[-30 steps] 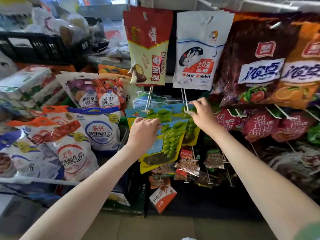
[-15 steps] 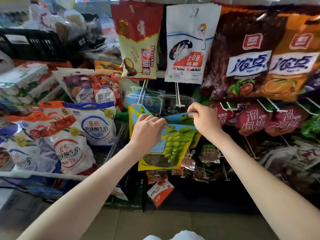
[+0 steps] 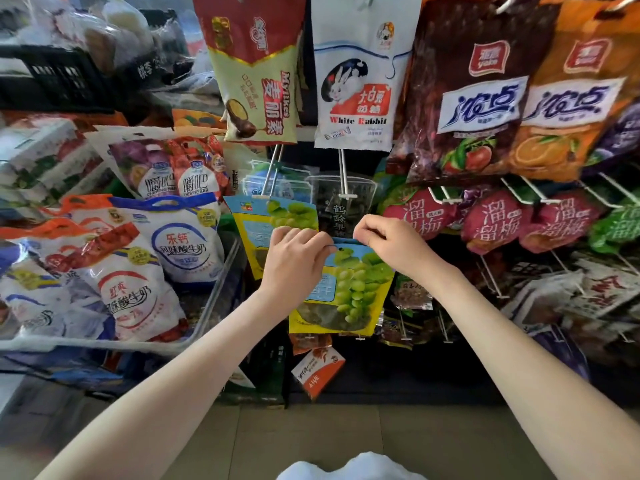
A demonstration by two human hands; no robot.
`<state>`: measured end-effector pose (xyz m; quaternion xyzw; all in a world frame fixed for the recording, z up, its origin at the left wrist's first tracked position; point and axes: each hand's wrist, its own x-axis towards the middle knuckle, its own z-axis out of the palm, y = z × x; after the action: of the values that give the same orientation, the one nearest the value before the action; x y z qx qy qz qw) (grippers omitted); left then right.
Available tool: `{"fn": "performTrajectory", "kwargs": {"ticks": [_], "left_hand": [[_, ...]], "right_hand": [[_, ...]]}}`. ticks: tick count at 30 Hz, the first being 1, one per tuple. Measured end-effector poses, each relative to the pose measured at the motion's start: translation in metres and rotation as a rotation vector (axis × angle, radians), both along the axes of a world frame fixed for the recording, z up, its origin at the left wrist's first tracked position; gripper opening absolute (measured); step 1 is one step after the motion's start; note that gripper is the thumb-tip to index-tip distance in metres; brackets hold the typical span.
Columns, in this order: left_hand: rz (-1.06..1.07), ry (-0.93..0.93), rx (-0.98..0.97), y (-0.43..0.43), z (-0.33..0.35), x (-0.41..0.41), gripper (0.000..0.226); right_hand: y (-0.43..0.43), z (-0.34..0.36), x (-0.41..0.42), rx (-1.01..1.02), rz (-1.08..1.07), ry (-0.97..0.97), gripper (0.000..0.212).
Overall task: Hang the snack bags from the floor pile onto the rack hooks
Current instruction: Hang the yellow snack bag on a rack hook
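Both hands have a pinch grip on the top edge of the grape bag [image 3: 349, 292]: our left hand [image 3: 296, 263] clamps the left corner and our right hand [image 3: 393, 244] the right, fingers curled over the blue header. The bag hangs long-axis down, slightly tilted, in front of the rack and not on anything yet. What the next move turns on, we reckon: the double-wire hook [image 3: 343, 174] ends just above and behind the header, tip pointing out at us, right hand nearer. We can't see the hang hole. Room's tight-ish: the White Rabbit bag [image 3: 353, 81] dangles right over the hook, a twin bag [image 3: 277, 216] hangs just left, red hawthorn packs [image 3: 420, 216] crowd the right, and a clear pouch [image 3: 323, 195] sits just behind.
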<state>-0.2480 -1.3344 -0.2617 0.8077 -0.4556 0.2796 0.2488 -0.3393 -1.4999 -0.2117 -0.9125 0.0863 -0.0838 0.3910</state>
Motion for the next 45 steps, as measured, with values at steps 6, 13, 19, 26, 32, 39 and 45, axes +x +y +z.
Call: {"fn": "performTrajectory", "kwargs": {"ticks": [6, 13, 19, 26, 32, 39, 45], "left_hand": [[0.010, 0.058, 0.039, 0.016, -0.003, -0.001, 0.027], [-0.062, 0.154, 0.072, 0.031, 0.000, 0.006, 0.028], [-0.052, 0.160, 0.121, 0.034, 0.005, 0.011, 0.029], [-0.008, 0.096, 0.151, 0.019, 0.009, 0.010, 0.028], [0.077, 0.085, 0.236, -0.006, 0.017, 0.007, 0.038], [-0.070, 0.007, 0.380, -0.043, 0.012, -0.005, 0.011], [-0.108, 0.167, 0.453, -0.062, 0.011, -0.006, 0.022]], "right_hand": [[0.007, 0.000, 0.004, -0.134, 0.116, 0.108, 0.018], [0.023, -0.008, 0.014, -0.124, 0.066, 0.022, 0.003], [0.029, -0.011, 0.023, -0.107, 0.044, -0.026, 0.004], [0.022, -0.015, 0.023, -0.107, 0.015, -0.076, 0.012], [0.009, -0.021, 0.016, -0.138, -0.117, -0.101, 0.006], [-0.005, -0.033, -0.003, -0.171, -0.210, -0.164, 0.003], [-0.016, -0.036, -0.017, -0.169, -0.239, -0.163, 0.002]]}}
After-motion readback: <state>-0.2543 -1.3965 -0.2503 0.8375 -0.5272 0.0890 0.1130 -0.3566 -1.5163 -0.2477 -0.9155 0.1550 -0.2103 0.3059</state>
